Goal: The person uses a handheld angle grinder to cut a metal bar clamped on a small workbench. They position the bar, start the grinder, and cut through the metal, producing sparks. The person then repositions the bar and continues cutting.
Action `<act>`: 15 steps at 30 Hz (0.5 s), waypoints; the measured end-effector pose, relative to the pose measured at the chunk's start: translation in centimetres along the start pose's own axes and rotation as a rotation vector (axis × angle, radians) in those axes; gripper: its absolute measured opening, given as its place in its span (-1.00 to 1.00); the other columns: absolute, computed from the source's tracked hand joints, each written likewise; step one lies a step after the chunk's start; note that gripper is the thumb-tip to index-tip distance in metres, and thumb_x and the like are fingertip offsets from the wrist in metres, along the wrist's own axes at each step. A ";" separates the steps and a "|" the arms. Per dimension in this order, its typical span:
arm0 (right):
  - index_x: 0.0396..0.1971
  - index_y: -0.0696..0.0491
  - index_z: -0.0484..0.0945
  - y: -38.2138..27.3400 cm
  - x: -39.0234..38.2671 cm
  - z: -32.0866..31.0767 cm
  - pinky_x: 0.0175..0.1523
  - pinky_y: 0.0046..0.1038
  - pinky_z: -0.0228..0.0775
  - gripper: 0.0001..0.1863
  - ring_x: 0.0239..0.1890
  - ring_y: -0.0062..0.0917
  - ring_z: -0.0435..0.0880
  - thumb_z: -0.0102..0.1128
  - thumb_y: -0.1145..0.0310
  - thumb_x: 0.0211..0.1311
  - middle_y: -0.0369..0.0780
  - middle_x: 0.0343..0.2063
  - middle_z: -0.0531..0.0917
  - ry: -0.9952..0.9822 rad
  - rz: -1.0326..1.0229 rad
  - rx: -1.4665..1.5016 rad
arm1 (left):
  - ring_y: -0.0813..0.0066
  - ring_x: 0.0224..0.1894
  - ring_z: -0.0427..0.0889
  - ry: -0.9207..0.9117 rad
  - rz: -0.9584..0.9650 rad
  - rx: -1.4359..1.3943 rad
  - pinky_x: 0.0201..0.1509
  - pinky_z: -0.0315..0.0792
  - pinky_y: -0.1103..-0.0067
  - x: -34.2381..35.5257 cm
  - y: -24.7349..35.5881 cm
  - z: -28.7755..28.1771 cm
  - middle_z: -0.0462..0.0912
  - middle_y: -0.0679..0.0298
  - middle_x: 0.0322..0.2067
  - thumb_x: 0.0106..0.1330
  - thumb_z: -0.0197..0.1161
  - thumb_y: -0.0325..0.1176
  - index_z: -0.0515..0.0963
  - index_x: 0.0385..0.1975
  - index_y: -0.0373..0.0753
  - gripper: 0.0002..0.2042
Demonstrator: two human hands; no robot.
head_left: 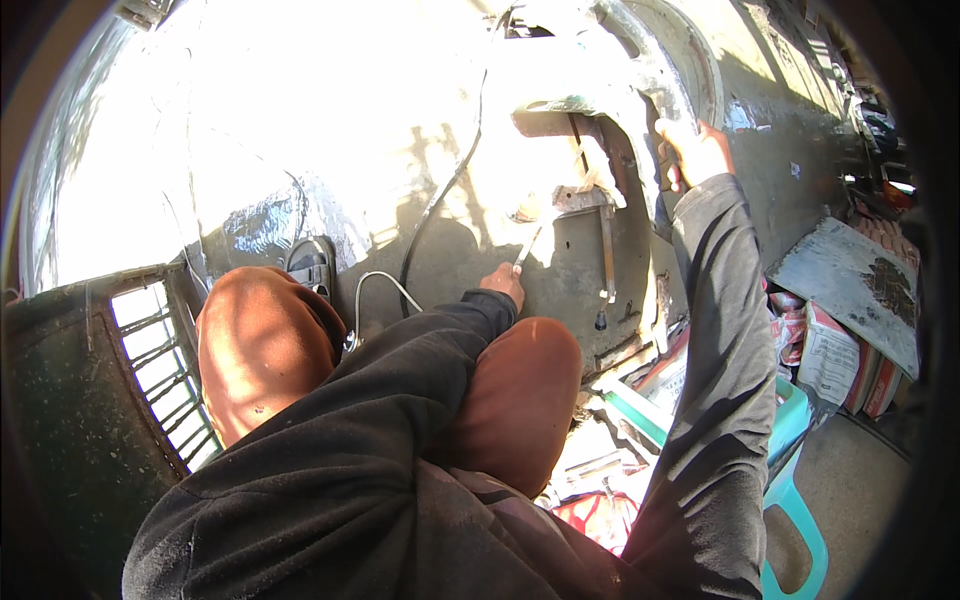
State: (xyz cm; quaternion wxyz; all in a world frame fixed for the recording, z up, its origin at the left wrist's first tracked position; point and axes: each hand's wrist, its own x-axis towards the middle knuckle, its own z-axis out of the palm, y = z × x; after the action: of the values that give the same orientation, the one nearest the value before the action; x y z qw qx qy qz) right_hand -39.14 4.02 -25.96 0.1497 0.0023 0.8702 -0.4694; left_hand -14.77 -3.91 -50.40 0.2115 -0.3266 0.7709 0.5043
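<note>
My left hand, low at the centre, is closed on a slim pale rod-like tool pointing up toward a rusty bracket with a hanging bar on a metal body part. My right hand, at the upper right, is closed round the edge of a curved metal piece; whether it also holds something small is unclear. A dark cable runs down the sunlit surface left of the bracket, and a white cable loops near my knees.
My knees and sandalled foot are below. A dark grated panel stands at left. At right are a teal plastic chair, a metal sheet and stacked packages. Bright glare washes out the upper left.
</note>
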 end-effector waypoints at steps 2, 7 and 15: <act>-0.37 0.16 0.49 0.1 0.1 0.0 -0.82 -0.52 0.09 -0.75 -0.88 -0.60 0.30 0.28 0.33 0.03 -0.20 -0.59 0.51 -0.003 0.003 0.001 | -0.19 -0.18 0.50 -0.007 -0.015 0.001 -0.12 0.37 0.18 -0.1 0.1 -0.1 0.55 -0.15 -0.31 0.38 -0.14 -0.15 0.43 -0.24 -0.27 -0.69; -0.36 0.16 0.49 0.2 0.4 -0.2 -0.82 -0.52 0.10 -0.75 -0.88 -0.60 0.31 0.27 0.32 0.04 -0.20 -0.59 0.52 -0.002 0.014 -0.036 | -0.16 -0.22 0.54 -0.013 0.033 0.032 -0.16 0.40 0.19 -0.1 0.2 -0.2 0.57 -0.15 -0.33 0.39 -0.14 -0.18 0.41 -0.21 -0.30 -0.70; -0.36 0.17 0.49 0.2 0.2 -0.2 -0.82 -0.52 0.10 -0.75 -0.88 -0.60 0.31 0.27 0.32 0.04 -0.20 -0.59 0.51 -0.009 -0.006 -0.037 | -0.16 -0.17 0.53 -0.039 0.008 0.035 -0.13 0.40 0.20 -0.2 0.3 -0.4 0.56 -0.16 -0.28 0.39 -0.15 -0.19 0.41 -0.20 -0.29 -0.70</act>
State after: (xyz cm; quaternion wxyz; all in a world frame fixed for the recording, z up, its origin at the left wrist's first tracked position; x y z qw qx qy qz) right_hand -39.38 4.25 -26.13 0.1524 -0.0054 0.8781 -0.4535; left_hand -14.88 -4.16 -49.89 0.2300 -0.3100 0.7767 0.4978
